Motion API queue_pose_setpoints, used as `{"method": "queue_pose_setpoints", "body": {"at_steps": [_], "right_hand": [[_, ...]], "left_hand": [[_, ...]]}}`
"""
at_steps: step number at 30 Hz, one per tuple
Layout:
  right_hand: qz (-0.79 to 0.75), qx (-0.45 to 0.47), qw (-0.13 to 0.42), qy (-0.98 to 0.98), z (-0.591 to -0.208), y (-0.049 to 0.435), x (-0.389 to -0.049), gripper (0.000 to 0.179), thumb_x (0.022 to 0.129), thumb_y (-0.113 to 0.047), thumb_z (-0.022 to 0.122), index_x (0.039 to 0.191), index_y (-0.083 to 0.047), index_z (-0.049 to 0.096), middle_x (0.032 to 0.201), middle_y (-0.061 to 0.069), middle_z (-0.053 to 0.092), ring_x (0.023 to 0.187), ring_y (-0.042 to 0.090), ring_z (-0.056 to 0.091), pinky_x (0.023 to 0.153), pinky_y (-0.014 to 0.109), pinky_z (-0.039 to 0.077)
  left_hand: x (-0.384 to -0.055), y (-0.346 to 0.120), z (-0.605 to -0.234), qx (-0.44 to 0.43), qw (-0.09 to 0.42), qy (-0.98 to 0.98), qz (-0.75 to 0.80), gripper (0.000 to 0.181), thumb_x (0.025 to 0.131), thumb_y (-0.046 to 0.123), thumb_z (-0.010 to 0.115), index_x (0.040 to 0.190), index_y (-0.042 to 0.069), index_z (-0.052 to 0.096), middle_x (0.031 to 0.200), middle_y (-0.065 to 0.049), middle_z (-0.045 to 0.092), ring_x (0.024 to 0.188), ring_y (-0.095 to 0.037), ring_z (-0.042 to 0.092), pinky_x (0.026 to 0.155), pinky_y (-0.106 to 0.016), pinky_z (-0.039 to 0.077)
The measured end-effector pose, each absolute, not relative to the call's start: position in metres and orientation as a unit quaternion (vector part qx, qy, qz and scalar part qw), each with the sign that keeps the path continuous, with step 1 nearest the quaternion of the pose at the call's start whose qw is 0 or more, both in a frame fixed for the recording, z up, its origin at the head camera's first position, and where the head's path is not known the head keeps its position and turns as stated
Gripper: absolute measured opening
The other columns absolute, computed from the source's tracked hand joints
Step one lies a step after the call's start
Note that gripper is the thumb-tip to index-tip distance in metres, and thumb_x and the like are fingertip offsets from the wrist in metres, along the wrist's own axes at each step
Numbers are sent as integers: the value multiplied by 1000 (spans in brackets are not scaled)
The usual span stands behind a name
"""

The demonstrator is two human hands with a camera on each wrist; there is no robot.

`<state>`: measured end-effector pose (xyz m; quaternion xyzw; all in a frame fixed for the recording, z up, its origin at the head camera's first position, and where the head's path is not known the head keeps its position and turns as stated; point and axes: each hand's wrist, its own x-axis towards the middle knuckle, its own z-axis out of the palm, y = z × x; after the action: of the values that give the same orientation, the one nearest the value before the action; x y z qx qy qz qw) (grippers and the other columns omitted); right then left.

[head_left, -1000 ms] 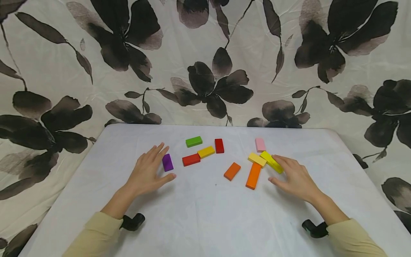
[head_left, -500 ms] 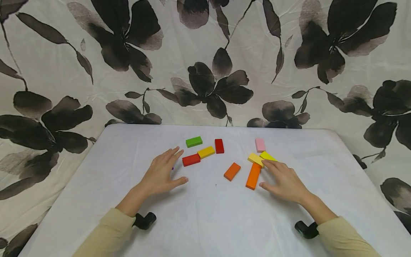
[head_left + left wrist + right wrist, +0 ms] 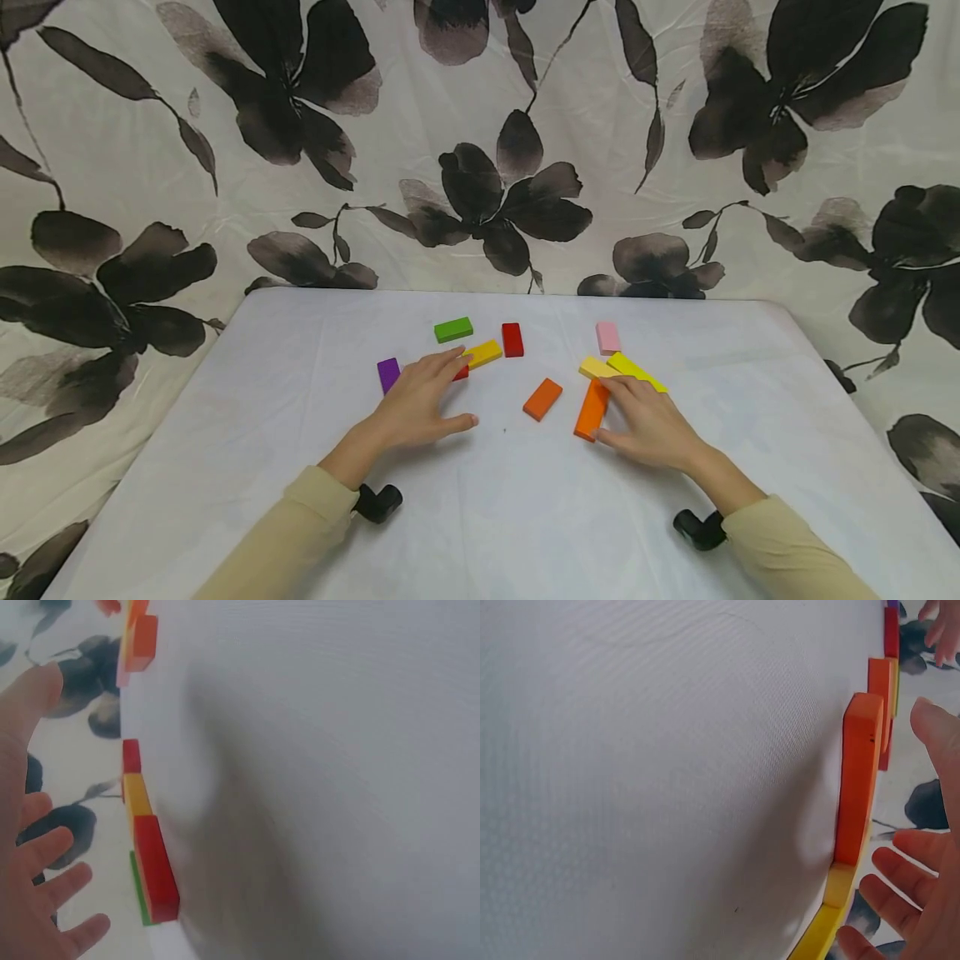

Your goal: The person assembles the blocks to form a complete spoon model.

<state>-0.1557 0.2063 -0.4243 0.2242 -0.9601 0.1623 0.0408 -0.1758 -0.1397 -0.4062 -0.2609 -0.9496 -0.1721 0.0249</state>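
My left hand (image 3: 423, 404) hovers with spread fingers over a red block (image 3: 461, 374), hiding most of it in the head view. In the left wrist view that red block (image 3: 156, 870) lies on the cloth, apart from the fingers. A purple block (image 3: 387, 374) lies just left of the hand. My right hand (image 3: 651, 423) is spread beside the long orange block (image 3: 590, 414), thumb near its close end, nothing held. At that block's far end lie a pale yellow block (image 3: 592, 367) and a bright yellow block (image 3: 636, 370), partly overlapped by the fingers.
A short orange block (image 3: 542, 400) lies between the hands. Behind are a yellow block (image 3: 484, 354), a green block (image 3: 453, 330), another red block (image 3: 512, 340) and a pink block (image 3: 608, 337). The white-covered table (image 3: 495, 517) ends at a flower-patterned cloth (image 3: 495, 250).
My left hand has moved right, from the purple block to over the red one, uncovering the purple block. My right hand has drifted left from the bright yellow block toward the long orange one.
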Motion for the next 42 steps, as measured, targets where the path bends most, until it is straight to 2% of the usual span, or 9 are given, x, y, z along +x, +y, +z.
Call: {"method": "queue_pose_setpoints", "body": {"at_steps": [9, 15, 21, 25, 33, 42], "right_hand": [[156, 211, 32, -964, -425, 199, -158, 67, 75, -39, 71, 128, -3, 50, 124, 15, 50, 111, 31, 47, 91, 51, 41], [150, 207, 29, -966, -426, 198, -160, 68, 75, -39, 71, 128, -1, 51, 121, 16, 51, 107, 30, 48, 89, 49, 43], [152, 202, 36, -967, -426, 197, -163, 69, 75, -41, 71, 127, -1, 51, 118, 15, 52, 103, 29, 50, 86, 48, 43], [154, 195, 22, -968, -425, 196, -164, 70, 74, -42, 71, 127, -1, 51, 117, 15, 52, 101, 29, 50, 84, 49, 43], [149, 179, -7, -972, -425, 192, -164, 77, 73, -51, 69, 131, -4, 49, 120, 14, 47, 104, 31, 46, 84, 51, 40], [145, 184, -3, -972, -424, 191, -163, 77, 72, -49, 72, 130, -4, 49, 120, 16, 46, 104, 32, 45, 84, 53, 40]], "left_hand": [[-184, -118, -409, -293, 8, -937, -188, 78, 75, 50, 67, 140, 19, 37, 142, -3, 38, 128, -25, 38, 104, -50, 31], [-189, -105, -414, -306, -15, -932, -193, 77, 77, 50, 66, 141, 21, 36, 142, -2, 38, 130, -20, 36, 107, -43, 28], [-196, -90, -418, -320, -40, -928, -185, 76, 77, 50, 66, 141, 22, 36, 142, -2, 39, 130, -21, 36, 106, -44, 29], [-200, -81, -419, -331, -54, -924, -181, 74, 77, 49, 66, 140, 22, 37, 141, -1, 40, 130, -21, 35, 107, -44, 28], [-208, -67, -419, -350, -57, -920, -166, 70, 78, 48, 65, 138, 22, 41, 138, 2, 44, 129, -18, 37, 107, -40, 29], [-211, -57, -421, -349, -64, -923, -151, 64, 78, 47, 66, 133, 20, 48, 129, 2, 51, 124, -17, 41, 109, -40, 26]]}}
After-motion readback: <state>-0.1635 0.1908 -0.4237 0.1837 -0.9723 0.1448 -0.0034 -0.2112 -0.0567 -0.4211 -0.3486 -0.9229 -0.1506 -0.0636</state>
